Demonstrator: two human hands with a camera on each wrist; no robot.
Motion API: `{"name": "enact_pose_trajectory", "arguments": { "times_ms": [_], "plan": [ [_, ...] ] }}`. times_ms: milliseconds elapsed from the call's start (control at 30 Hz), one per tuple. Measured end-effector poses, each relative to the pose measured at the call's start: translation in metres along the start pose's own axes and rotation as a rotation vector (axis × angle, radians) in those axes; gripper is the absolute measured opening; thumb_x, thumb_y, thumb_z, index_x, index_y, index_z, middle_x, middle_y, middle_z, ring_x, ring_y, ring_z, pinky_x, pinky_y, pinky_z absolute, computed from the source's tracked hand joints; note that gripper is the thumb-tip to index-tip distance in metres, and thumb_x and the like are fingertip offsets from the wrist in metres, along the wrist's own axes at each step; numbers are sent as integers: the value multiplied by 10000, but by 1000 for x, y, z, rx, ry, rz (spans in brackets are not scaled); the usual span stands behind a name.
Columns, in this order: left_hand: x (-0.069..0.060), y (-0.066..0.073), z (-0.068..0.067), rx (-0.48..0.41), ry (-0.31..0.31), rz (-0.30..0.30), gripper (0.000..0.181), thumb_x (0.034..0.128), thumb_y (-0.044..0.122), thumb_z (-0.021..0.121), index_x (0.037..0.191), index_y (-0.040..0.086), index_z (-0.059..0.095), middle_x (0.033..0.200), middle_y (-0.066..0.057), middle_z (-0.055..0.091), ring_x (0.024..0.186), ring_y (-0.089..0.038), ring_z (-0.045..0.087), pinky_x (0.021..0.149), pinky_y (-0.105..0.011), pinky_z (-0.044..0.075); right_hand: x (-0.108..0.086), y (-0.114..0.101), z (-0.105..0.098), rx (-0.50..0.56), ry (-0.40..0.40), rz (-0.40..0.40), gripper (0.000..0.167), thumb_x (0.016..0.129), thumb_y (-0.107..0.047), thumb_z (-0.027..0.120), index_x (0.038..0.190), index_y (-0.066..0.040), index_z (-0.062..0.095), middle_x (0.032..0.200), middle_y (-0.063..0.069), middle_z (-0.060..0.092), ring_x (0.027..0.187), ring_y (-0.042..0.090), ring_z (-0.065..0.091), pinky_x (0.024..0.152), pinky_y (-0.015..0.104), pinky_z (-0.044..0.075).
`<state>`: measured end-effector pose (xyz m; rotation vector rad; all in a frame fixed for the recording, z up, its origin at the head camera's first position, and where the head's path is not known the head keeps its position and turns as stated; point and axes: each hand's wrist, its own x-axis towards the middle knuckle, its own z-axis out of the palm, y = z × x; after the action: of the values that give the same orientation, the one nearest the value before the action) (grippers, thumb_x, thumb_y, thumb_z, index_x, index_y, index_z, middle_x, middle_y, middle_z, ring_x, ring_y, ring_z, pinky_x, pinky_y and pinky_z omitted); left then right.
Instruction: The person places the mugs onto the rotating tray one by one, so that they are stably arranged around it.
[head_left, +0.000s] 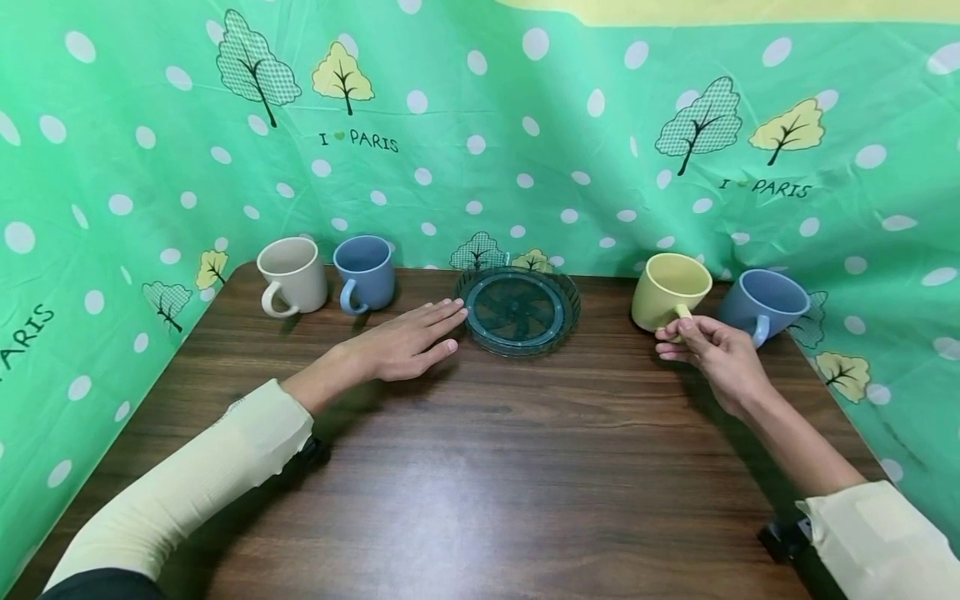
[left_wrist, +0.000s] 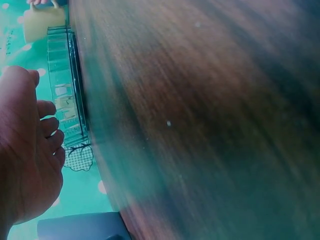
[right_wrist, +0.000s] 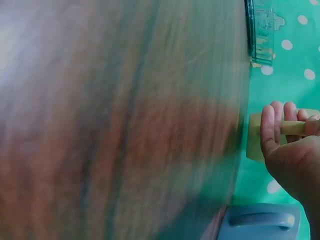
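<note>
My right hand [head_left: 716, 358] pinches the handle of a yellow mug [head_left: 667, 287], thumb on top and fingers beneath. In the right wrist view the fingers curl at that yellow mug's [right_wrist: 254, 142] handle. The mug looks upright; whether its base touches the table I cannot tell. My left hand [head_left: 412, 340] is stretched out flat, fingers straight, at the left rim of a round dark-green transparent dish [head_left: 517, 312]. Its fingertips are at or very near the rim; contact is unclear. From the left wrist, the dish [left_wrist: 65, 90] stands just beyond the fingers.
At the back left stand a white mug [head_left: 296, 271] and a blue mug [head_left: 367, 271], handles toward me. Another blue mug [head_left: 761, 304] is close beside my right hand. A green dotted cloth [head_left: 480, 167] hangs behind the brown wooden table [head_left: 480, 467].
</note>
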<state>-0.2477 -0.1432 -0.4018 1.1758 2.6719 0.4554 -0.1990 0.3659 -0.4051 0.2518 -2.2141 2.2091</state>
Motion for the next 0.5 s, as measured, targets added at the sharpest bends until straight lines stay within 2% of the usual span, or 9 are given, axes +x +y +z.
{"name": "enact_pose_trajectory", "arguments": {
  "times_ms": [300,500],
  "plan": [
    [0,1,1,8,9,6,680,1235,451,378,1803,103,241,1909,-122,181,1789,-327,152,1478,-521,153,5,-9,11,-13,-22,4,303,1165,-226,619,1226,56,709,1061,-5,847,937,118,851,860,256,705],
    [0,1,2,9,15,3,687,1233,448,388,1804,97,235,1910,-123,169,1789,-334,146,1477,-524,150,9,-13,18,6,-47,-6,251,1168,-194,608,1194,26,724,1052,5,839,928,134,855,851,270,710]
  ]
}}
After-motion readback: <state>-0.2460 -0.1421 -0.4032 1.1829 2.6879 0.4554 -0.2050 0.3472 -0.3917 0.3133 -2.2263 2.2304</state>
